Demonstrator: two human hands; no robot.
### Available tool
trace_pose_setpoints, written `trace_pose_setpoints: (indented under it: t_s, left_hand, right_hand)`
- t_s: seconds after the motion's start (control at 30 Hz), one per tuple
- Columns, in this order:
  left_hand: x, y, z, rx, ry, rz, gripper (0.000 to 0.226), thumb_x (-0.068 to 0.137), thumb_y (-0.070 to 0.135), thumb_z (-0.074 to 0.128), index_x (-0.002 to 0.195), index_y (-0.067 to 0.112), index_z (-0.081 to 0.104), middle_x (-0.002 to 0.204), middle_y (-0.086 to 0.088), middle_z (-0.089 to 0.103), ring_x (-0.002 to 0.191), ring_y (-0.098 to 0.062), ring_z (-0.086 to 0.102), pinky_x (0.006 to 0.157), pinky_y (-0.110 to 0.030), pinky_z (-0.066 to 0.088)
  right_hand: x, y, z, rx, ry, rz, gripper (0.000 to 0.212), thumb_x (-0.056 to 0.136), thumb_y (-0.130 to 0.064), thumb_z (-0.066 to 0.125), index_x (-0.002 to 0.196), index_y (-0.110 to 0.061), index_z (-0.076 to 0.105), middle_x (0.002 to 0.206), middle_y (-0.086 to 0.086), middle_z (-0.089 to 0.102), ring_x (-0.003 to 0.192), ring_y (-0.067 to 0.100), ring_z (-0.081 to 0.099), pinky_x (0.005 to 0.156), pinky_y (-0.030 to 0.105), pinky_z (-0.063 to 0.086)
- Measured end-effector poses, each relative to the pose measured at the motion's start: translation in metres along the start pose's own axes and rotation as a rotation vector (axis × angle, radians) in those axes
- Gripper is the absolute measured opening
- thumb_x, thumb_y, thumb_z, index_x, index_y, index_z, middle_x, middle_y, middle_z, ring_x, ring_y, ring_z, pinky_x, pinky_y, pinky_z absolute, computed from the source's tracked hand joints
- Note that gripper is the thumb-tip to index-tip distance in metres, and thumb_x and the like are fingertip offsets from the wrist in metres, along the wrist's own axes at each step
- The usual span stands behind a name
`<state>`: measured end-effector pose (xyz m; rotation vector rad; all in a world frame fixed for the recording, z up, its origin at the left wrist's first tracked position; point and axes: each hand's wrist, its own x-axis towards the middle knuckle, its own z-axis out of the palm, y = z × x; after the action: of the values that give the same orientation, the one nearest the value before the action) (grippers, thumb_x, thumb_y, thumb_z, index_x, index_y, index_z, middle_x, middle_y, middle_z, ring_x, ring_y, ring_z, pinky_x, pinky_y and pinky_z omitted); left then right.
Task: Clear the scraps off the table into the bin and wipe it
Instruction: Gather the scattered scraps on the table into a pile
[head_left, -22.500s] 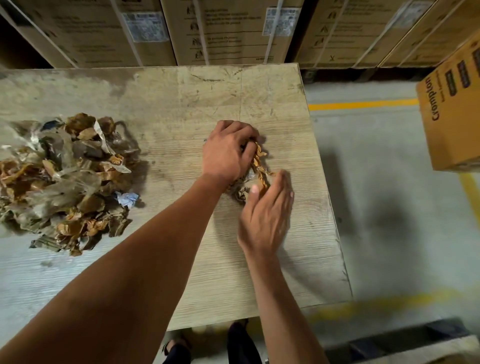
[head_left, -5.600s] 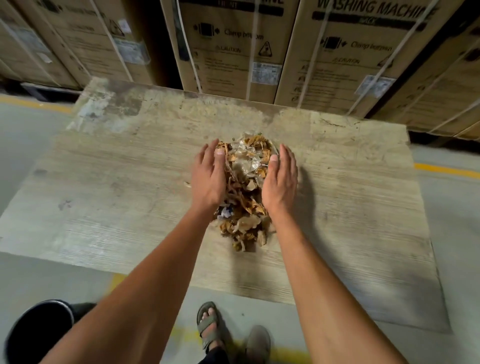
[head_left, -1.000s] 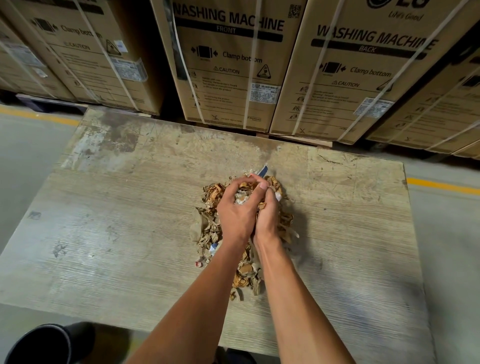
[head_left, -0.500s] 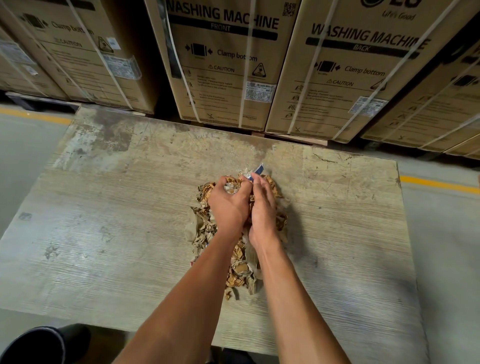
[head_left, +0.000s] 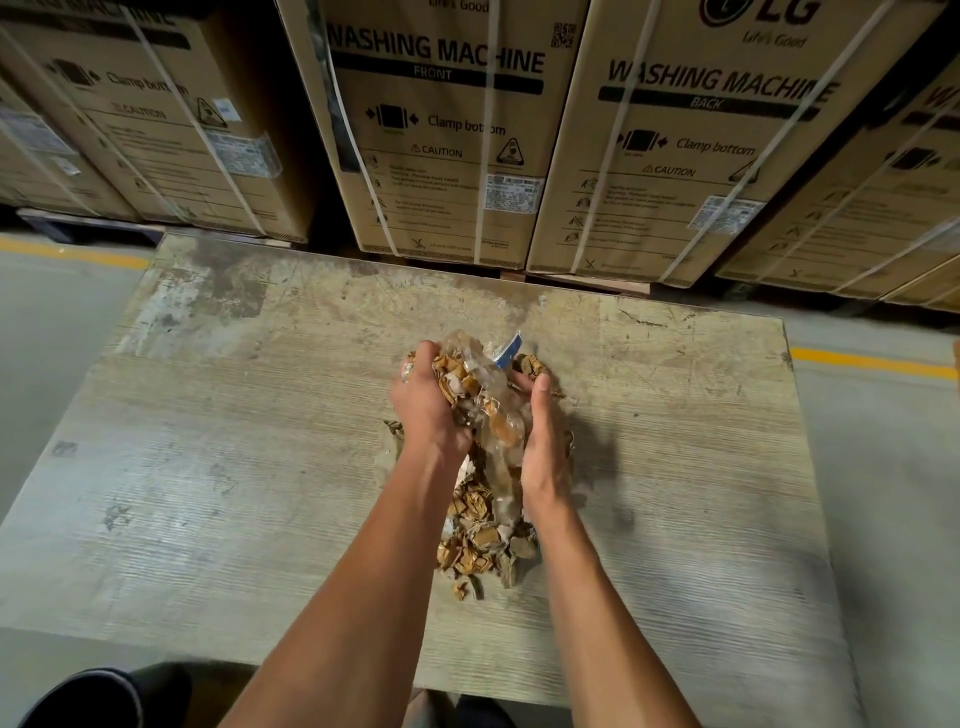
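A heap of brown cardboard and clear plastic scraps (head_left: 480, 535) lies in the middle of the worn wooden table (head_left: 208, 467). My left hand (head_left: 428, 408) and my right hand (head_left: 543, 441) cup a bundle of these scraps between them, raised a little above the heap. A clear plastic piece and a blue-and-white scrap (head_left: 509, 347) stick out of the top of the bundle. Both hands curl round the bundle from either side. The black bin (head_left: 88, 699) stands on the floor at the lower left, below the table's near edge.
Large strapped washing machine cartons (head_left: 441, 135) stand in a row right behind the table's far edge. Grey floor with yellow lines (head_left: 872, 361) lies to the left and right of the table.
My hands have gone from pressing together on top of the heap to cupping a bundle of scraps and lifting it slightly, with the palms spread a little apart.
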<state>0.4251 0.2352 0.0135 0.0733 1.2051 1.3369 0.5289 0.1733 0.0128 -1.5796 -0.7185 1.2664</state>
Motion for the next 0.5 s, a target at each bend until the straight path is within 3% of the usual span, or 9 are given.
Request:
trace_pose_setpoints:
  t_s: [0.07,0.13,0.2,0.23,0.3,0.37,0.43,0.5]
  left_hand:
    - [0.002,-0.001,0.003,-0.087,-0.022,-0.018,0.013,0.097,0.024,0.073,0.097,0.012,0.071,0.084,-0.007,0.066,0.068,-0.025,0.066,0.067,-0.039,0.059]
    - [0.001,-0.002,0.007,-0.148,-0.048,-0.042,0.02,0.085,0.032,0.08,0.091,0.018,0.068,0.084,-0.005,0.061,0.068,-0.023,0.061,0.065,-0.037,0.055]
    - [-0.001,-0.003,0.008,-0.179,-0.056,-0.074,0.027,0.077,0.04,0.082,0.087,0.021,0.066,0.083,-0.002,0.059,0.067,-0.021,0.058,0.067,-0.036,0.053]
    - [-0.002,-0.004,0.009,-0.207,-0.061,-0.084,0.023,0.082,0.039,0.08,0.085,0.022,0.066,0.082,0.0,0.059,0.066,-0.02,0.058,0.067,-0.035,0.054]
    - [-0.002,-0.004,0.008,-0.254,-0.064,-0.09,0.017,0.095,0.034,0.073,0.085,0.022,0.066,0.083,0.001,0.058,0.065,-0.017,0.057,0.063,-0.032,0.053]
    - [0.0,-0.002,0.007,-0.252,-0.066,-0.091,0.016,0.087,0.031,0.079,0.087,0.023,0.065,0.086,0.001,0.056,0.066,-0.016,0.055,0.063,-0.032,0.051]
    - [0.005,-0.001,0.003,-0.216,-0.069,-0.088,0.032,0.072,0.036,0.086,0.092,0.022,0.065,0.089,-0.001,0.057,0.07,-0.019,0.055,0.065,-0.034,0.051]
    - [0.006,0.001,0.0,-0.153,-0.049,-0.07,0.046,0.067,0.041,0.087,0.102,0.017,0.069,0.098,-0.01,0.062,0.081,-0.028,0.06,0.073,-0.04,0.053]
  right_hand:
    - [-0.006,-0.001,0.003,0.025,-0.012,0.006,0.087,0.084,-0.094,0.036,0.146,-0.038,0.059,0.154,-0.016,0.051,0.128,-0.009,0.055,0.111,0.034,0.042]
    - [-0.013,-0.005,0.006,0.053,-0.044,0.023,0.072,0.08,-0.093,0.045,0.137,-0.049,0.051,0.143,-0.024,0.049,0.109,-0.023,0.053,0.096,0.024,0.046]
    - [-0.015,-0.007,0.006,0.058,-0.064,0.012,0.083,0.075,-0.099,0.054,0.14,-0.049,0.046,0.124,-0.036,0.06,0.093,-0.021,0.063,0.081,0.014,0.054]
    - [-0.015,-0.008,0.006,0.015,-0.079,0.01,0.086,0.079,-0.096,0.053,0.146,-0.044,0.043,0.113,-0.039,0.059,0.088,-0.022,0.063,0.078,0.008,0.052]
    - [-0.013,-0.005,0.009,-0.1,-0.096,0.016,0.061,0.098,-0.073,0.047,0.148,-0.038,0.044,0.106,-0.028,0.057,0.092,-0.007,0.065,0.085,0.017,0.051]
    - [-0.008,0.002,0.01,-0.229,-0.054,-0.015,0.033,0.104,-0.062,0.053,0.126,-0.038,0.053,0.096,-0.009,0.067,0.079,0.009,0.066,0.073,0.029,0.055]
    - [-0.006,0.006,0.01,-0.274,-0.023,0.017,0.036,0.107,-0.055,0.057,0.121,-0.022,0.061,0.086,-0.003,0.066,0.065,0.003,0.064,0.06,0.024,0.052]
    - [-0.006,0.005,0.009,-0.257,-0.01,0.06,0.035,0.109,-0.053,0.052,0.122,-0.022,0.062,0.092,-0.001,0.068,0.069,-0.003,0.068,0.065,0.023,0.059]
